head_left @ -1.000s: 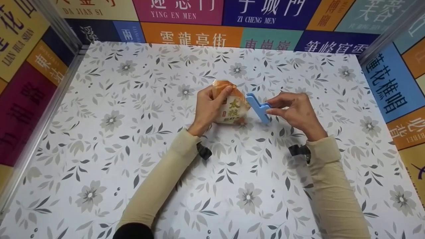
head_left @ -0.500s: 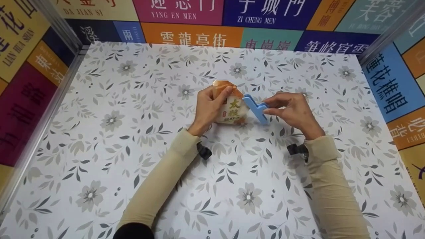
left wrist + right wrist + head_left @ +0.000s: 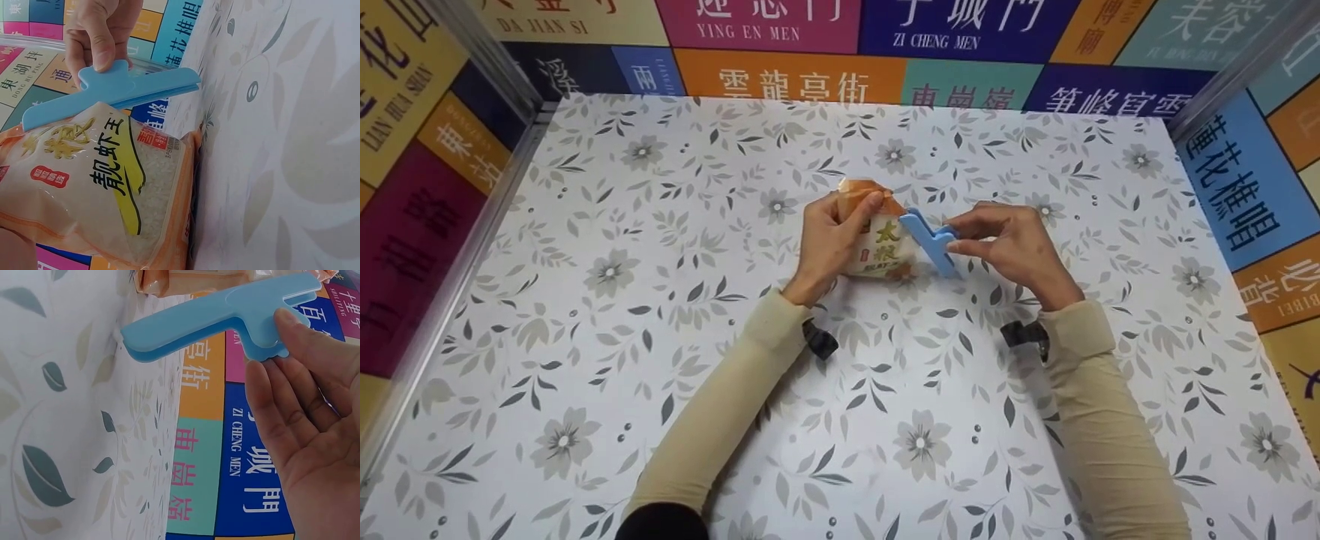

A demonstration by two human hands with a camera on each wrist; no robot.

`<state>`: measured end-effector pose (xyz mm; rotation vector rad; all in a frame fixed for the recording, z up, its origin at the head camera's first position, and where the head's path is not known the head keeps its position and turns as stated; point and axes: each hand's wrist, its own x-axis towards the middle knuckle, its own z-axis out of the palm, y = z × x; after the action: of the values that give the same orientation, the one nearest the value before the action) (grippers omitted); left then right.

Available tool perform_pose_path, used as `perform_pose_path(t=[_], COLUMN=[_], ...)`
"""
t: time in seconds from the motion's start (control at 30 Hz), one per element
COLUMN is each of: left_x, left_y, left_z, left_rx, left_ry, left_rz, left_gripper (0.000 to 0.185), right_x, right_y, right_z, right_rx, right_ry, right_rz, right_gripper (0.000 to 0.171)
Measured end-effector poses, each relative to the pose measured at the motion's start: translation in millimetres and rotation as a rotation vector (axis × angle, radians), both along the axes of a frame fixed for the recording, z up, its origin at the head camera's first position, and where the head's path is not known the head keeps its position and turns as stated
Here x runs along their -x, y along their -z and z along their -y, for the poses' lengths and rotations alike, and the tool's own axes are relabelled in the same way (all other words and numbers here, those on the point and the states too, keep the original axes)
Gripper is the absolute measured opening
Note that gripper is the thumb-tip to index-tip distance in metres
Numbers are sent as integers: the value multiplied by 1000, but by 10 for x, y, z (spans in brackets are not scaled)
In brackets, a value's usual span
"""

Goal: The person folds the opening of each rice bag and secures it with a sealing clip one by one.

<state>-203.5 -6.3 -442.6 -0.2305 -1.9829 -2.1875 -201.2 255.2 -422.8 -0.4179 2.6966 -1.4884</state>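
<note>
My left hand (image 3: 826, 244) grips the rice bag (image 3: 879, 241) upright on the counter (image 3: 660, 300). My right hand (image 3: 1011, 247) pinches the clip (image 3: 928, 241) against its edge. I should keep the bag steady and the clip square.

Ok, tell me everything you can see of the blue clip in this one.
The blue clip is a long, flat bar of smooth light-blue plastic with a short tab handle jutting from one side. The right hand pinches that tab between thumb and fingers. The bar lies tilted against the right-hand edge of the rice bag, which the left hand grips above the floral table. Whether its jaws are open cannot be told.
</note>
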Motion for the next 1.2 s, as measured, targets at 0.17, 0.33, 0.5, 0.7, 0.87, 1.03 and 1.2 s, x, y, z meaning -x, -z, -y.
perform_pose_path(t=[0.17,0.33,0.5,0.7,0.87,1.03,1.2], left_x=[1,-2,-6,3,6,3,-1], left_y=[-8,1,15,38,41,40,37], left_z=[-3,-3,-2,-3,-8,-6,-14], left_rx=[-11,-30,-44,-24,-28,-45,-73], left_ry=[5,38,58,-12,-46,-48,-37], left_rz=[-1,19,-8,-32,-32,-50,-52], left_gripper=[19,23,23,21,18,17,19], right_x=[10,3,6,8,11,12,5], right_y=[34,77,110,186,274,321,306], right_z=[-5,5,9,12,14,18,39], right_rx=[-13,7,41,147,254,271,299], right_ry=[-43,-57,-54,-30,-12,12,14], right_rz=[-32,-24,-21,7,10,-48,-78], right_gripper=[30,35,32,35,34,31,28])
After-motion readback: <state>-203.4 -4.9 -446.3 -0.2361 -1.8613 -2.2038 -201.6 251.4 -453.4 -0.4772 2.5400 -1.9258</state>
